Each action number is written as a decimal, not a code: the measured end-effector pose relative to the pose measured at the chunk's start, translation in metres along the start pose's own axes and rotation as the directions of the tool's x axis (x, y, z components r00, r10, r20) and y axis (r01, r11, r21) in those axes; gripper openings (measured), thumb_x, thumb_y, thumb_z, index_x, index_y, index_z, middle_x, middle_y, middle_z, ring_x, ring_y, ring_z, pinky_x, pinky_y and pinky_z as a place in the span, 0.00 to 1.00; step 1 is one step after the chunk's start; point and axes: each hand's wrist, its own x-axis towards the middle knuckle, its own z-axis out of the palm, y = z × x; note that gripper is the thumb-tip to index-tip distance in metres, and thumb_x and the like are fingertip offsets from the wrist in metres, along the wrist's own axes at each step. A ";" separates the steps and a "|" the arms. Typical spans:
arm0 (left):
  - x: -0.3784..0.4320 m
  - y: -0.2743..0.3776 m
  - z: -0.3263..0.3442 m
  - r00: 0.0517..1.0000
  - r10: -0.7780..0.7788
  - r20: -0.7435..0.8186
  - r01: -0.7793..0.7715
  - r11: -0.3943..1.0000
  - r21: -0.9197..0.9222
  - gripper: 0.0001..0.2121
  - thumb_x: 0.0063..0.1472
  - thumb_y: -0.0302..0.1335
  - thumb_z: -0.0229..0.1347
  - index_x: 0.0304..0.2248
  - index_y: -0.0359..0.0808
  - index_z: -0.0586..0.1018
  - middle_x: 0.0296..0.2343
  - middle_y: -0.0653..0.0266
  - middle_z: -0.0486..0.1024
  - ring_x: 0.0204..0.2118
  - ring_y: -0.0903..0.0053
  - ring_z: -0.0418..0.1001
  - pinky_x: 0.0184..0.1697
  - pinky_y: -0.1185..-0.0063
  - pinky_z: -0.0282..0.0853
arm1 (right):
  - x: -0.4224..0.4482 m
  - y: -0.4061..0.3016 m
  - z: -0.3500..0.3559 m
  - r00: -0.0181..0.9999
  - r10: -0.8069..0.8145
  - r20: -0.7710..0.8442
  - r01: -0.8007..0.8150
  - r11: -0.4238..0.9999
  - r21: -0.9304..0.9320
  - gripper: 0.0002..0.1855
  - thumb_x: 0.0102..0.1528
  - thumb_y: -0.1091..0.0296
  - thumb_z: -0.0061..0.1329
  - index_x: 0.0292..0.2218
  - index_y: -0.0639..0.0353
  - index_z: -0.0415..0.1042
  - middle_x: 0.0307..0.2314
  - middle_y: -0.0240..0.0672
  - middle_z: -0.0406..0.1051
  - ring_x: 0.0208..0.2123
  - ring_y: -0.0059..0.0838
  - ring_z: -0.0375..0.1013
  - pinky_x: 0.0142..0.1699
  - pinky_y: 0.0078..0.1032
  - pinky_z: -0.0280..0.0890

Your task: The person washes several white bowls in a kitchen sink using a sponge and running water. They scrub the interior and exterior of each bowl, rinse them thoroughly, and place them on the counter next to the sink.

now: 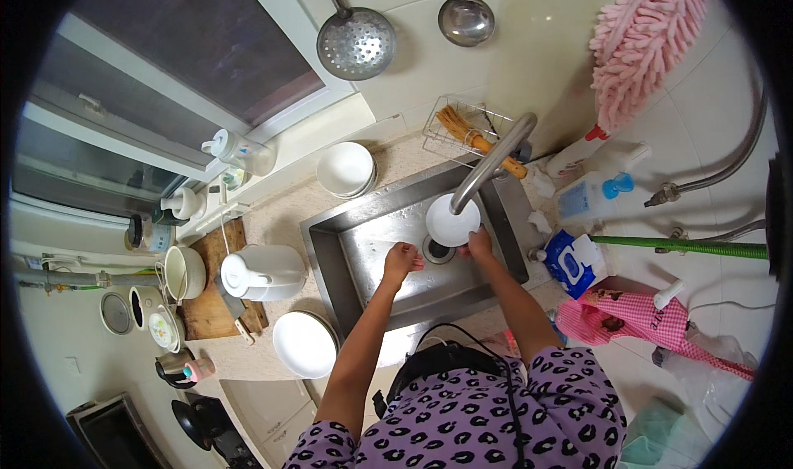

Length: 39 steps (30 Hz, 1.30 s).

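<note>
My right hand [479,245] grips the lower right rim of a small white dish [447,226], which is tilted under the curved spout of a metal faucet [492,162]. Over the stainless steel sink [359,233], my left hand [404,261] hovers with its fingers loosely curled and nothing visible in it. Between the two hands lies the sink drain [438,250], partly covered by the dish. A stack of white bowls [345,167] stands on the counter behind the sink. Several white plates [303,344] are stacked at its left front.
Left of the sink are a white electric kettle [263,272], a cleaver [230,297] and a wooden cutting board [201,311]. A wire rack [438,125] with a straw brush [474,136] sits behind the faucet. On the right lie a blue wipes pack [567,264] and a bottle [576,199].
</note>
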 end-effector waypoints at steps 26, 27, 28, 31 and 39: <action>-0.019 -0.017 0.085 0.915 0.261 -0.307 -0.372 0.838 -0.400 0.36 0.35 0.13 0.44 0.50 0.41 0.59 0.42 0.61 0.64 0.41 0.67 0.68 0.36 0.77 0.70 | -0.096 -0.024 0.015 0.947 0.030 0.321 -0.115 0.961 0.251 0.21 0.50 0.74 0.50 0.46 0.61 0.60 0.25 0.44 0.71 0.16 0.33 0.72 0.15 0.27 0.62; -0.017 -0.013 0.076 0.945 0.242 -0.221 -0.319 0.834 -0.450 0.36 0.35 0.13 0.44 0.50 0.42 0.59 0.41 0.61 0.64 0.40 0.68 0.68 0.36 0.76 0.70 | -0.078 -0.022 0.011 0.971 -0.110 0.213 0.098 0.993 0.068 0.19 0.50 0.70 0.50 0.43 0.62 0.62 0.23 0.46 0.71 0.19 0.38 0.72 0.21 0.31 0.64; -0.015 -0.008 0.066 0.966 0.223 -0.130 -0.258 0.830 -0.495 0.36 0.35 0.13 0.44 0.50 0.42 0.58 0.41 0.61 0.64 0.40 0.68 0.68 0.36 0.76 0.70 | -0.055 -0.017 0.009 0.955 -0.266 0.131 0.283 0.949 -0.138 0.17 0.50 0.66 0.51 0.40 0.64 0.65 0.21 0.48 0.71 0.22 0.42 0.73 0.28 0.34 0.66; -0.011 -0.010 0.044 0.995 0.099 0.033 -0.072 0.882 -0.466 0.36 0.35 0.14 0.45 0.50 0.42 0.58 0.38 0.62 0.65 0.38 0.69 0.68 0.35 0.74 0.71 | -0.038 -0.063 -0.005 0.827 -0.524 0.203 0.539 0.637 -0.551 0.16 0.53 0.58 0.48 0.35 0.64 0.69 0.21 0.50 0.72 0.27 0.49 0.73 0.36 0.40 0.67; -0.020 -0.011 0.084 0.926 0.229 -0.299 -0.359 0.775 -0.520 0.37 0.37 0.12 0.43 0.52 0.43 0.55 0.42 0.60 0.62 0.45 0.67 0.64 0.40 0.74 0.68 | -0.090 -0.024 0.016 0.978 -0.056 0.202 0.036 0.994 0.100 0.19 0.54 0.58 0.48 0.38 0.67 0.66 0.20 0.46 0.72 0.15 0.39 0.71 0.23 0.34 0.65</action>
